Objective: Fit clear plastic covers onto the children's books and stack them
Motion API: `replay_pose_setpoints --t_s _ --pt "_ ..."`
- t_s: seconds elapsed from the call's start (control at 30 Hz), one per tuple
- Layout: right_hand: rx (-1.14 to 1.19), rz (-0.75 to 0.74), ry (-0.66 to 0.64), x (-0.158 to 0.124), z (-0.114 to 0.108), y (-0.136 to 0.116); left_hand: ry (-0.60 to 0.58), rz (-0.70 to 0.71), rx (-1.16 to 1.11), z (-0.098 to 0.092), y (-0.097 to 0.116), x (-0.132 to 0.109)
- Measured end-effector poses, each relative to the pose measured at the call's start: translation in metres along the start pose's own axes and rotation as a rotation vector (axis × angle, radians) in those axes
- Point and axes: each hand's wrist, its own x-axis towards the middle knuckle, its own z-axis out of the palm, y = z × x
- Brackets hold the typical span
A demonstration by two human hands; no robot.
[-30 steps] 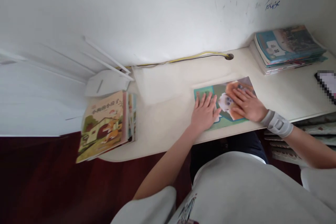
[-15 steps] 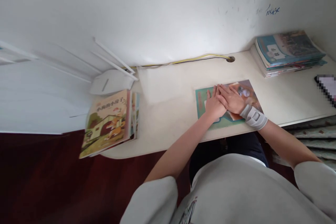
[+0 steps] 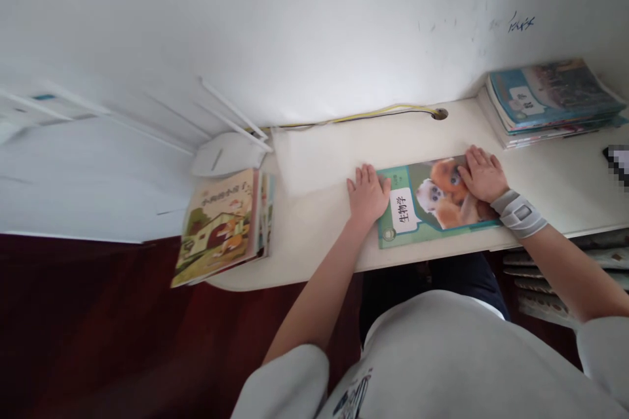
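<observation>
One closed biology textbook (image 3: pixel 439 204) is lying flat on the desk (image 3: pixel 314 236) — the left hand (image 3: pixel 368 194) spread at one end, the right hand (image 3: pixel 485 174) spread over the other — both seemingly smoothing it, any lift calling for a grip under an edge.

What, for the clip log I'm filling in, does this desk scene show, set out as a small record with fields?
Book: closed, cover up, on white desk
Left hand: open, at the book's left edge
Right hand: open, at the book's upper right corner
Right wrist: grey band
Far right: book stack
Left end: illustrated books
Along wall: yellow cable
</observation>
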Motion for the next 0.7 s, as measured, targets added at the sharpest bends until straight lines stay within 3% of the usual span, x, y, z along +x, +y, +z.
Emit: replay_pose_setpoints --t_s 0.13,0.3,0.5,0.7 --pt "0.041 0.192 0.055 0.006 0.004 0.007 0.075 -0.115 -0.019 -0.001 -0.008 0.0" --pt "0.149 0.201 0.098 0.013 0.002 0.012 0.152 -0.095 -0.16 -0.003 -0.008 0.001" --pt "0.46 0.328 0.202 0.026 -0.001 0.02 0.302 -0.104 -0.752 -0.006 -0.011 0.011" --pt "0.821 0.426 0.252 0.043 -0.005 0.022 0.248 -0.214 -1.179 -0.01 -0.014 0.023"
